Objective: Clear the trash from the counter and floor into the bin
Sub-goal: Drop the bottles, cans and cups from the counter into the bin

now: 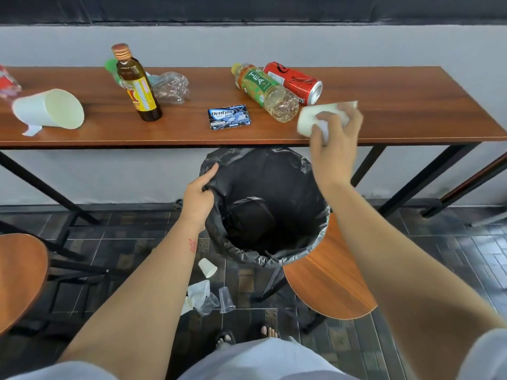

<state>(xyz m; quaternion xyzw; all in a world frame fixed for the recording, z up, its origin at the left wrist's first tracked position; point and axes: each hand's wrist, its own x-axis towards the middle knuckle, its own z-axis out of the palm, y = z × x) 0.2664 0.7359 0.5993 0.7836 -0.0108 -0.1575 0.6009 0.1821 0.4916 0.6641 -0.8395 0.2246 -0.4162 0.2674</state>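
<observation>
**Right hand grips a paper cup at the bench edge; left hand holds the bin liner**

The right hand is at the front edge of the bench, its fingers curled around a white paper cup that lies on its side; a bit of crumpled white paper shows under the palm. The left hand is closed on the rim of the black liner of the bin, which stands on the floor just below the bench edge, between the two arms. The liner is dark inside, and what lies at the bottom cannot be made out.

On the bench, just left of the held cup, a tea bottle lies on its side, touching a red can behind it. A gum packet lies flat near the front. Farther left a brown glass bottle stands upright, with a crushed clear plastic bottle behind it. A larger paper cup lies on its side near the left end, its mouth toward the camera.

On the tiled floor, beside the bin's base, lie a small white cup, a clear plastic cup and some crumpled plastic. Two wooden stools flank the person.
</observation>
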